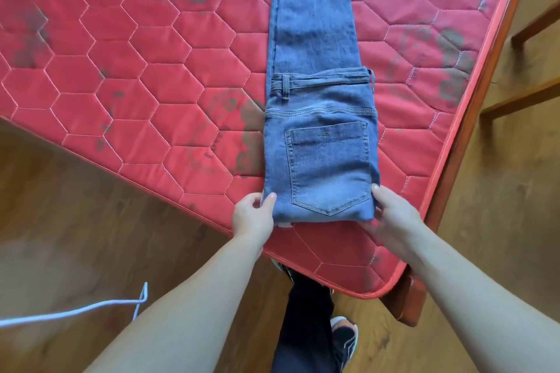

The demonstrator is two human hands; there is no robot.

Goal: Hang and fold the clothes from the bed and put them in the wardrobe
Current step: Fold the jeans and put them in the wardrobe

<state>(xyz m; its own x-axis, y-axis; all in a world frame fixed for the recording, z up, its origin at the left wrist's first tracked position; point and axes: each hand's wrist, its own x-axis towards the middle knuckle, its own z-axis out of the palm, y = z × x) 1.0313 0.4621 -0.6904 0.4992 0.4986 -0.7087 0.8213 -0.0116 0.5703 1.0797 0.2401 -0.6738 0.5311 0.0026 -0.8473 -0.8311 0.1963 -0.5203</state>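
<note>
A pair of blue jeans lies lengthwise on the red quilted mattress, legs laid together and stretching away from me. The waist part is folded over the legs, its back pocket facing up near the mattress corner. My left hand grips the near left corner of the fold, thumb on top and fingers under the denim. My right hand holds the near right corner the same way, thumb on the cloth.
The mattress corner sits on a wooden bed frame. Wooden floor lies to the left and right. A white cord lies on the floor at lower left. Wooden furniture legs stand at right. My leg and shoe show below.
</note>
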